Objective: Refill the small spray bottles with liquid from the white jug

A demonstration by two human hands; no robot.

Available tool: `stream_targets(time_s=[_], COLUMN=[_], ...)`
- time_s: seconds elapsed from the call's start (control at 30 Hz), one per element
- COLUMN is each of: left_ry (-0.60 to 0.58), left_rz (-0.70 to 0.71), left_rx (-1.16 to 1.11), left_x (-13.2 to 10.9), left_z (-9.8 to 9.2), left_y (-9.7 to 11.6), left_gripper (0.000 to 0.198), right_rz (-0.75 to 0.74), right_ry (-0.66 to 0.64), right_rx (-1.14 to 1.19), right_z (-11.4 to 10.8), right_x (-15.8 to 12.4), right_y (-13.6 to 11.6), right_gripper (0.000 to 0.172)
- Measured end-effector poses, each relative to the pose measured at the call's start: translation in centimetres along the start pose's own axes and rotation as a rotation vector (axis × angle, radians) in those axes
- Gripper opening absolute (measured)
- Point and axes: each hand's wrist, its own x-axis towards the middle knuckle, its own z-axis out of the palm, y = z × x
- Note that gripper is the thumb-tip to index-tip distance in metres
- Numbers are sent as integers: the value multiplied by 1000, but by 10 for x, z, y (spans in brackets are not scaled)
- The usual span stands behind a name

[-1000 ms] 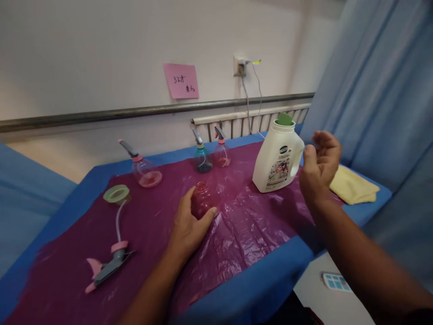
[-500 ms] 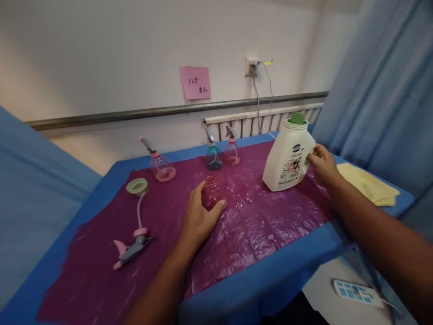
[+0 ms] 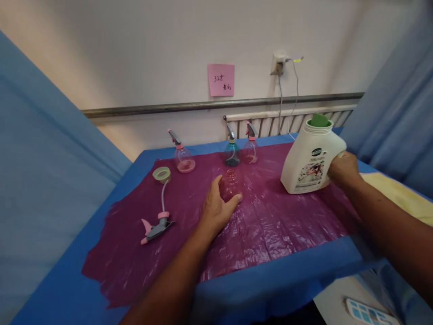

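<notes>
My left hand (image 3: 218, 207) curls around a small clear bottle (image 3: 231, 181) that stands upright with its neck uncovered. The fingers of my right hand (image 3: 344, 169) wrap the handle of a large cream-white jug (image 3: 302, 151). Something green (image 3: 320, 120) sits in the jug's open mouth, and a printed label covers its front. To the left of my left hand, a grey and pink spray head (image 3: 158, 229) lies with its tube toward a pale green ring-shaped piece (image 3: 161, 174). Whether the jug's base touches the sheet is hard to tell.
Along the back stand a clear spray bottle (image 3: 184, 160), a teal spray bottle (image 3: 232, 155) and a pink-topped one (image 3: 251, 151). A purple plastic sheet (image 3: 270, 225) covers much of the blue table. A yellow cloth (image 3: 399, 198) lies right, with curtains on both sides.
My right hand has closed more fully around the jug's handle, and the jug appears slightly more tilted. My left hand stays at the small bottle. The whole view has shifted, moving things rightward.
</notes>
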Motion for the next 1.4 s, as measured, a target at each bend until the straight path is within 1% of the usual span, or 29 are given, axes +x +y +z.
stream_targets(time_s=[0.1,0.3,0.47,0.57,0.7,0.83,1.03,1.27,1.4], left_ry=[1,-9,15,20,-5,-17,-26,-34,-38], left_rz=[17,117,172,168,144,151,178,206,228], left_rx=[18,45,40,24,27,30,33,44,34], left_x=[0,0,0,-1,-3,-4,-4,-5,-6], left_z=[1,1,-1,-1,-1,-1,1,0,0], left_y=[-2,-3,-5,-4,0,2,-2,-5,-6], left_gripper=[88,81,78,78,79,79,80,81,81], right_rz=[9,-31,-174,-284,-361,-411,-421,-485,-510], right_ry=[5,-115,-247,-282,-304,-309,-335,-323,-308], right_rx=[-22,-91,-304,-473,-631,-752,-877,-933,-1026], right_z=[-7,-19,-23,-21,-17,-15,-16,-15,-15], right_x=[1,5,4,1,-1,0,2,4,9], right_y=[-25,-79,-112,-126,-136,-140,-149,-151,-150], right_gripper=[40,36,29,25,25,32,42,40,37])
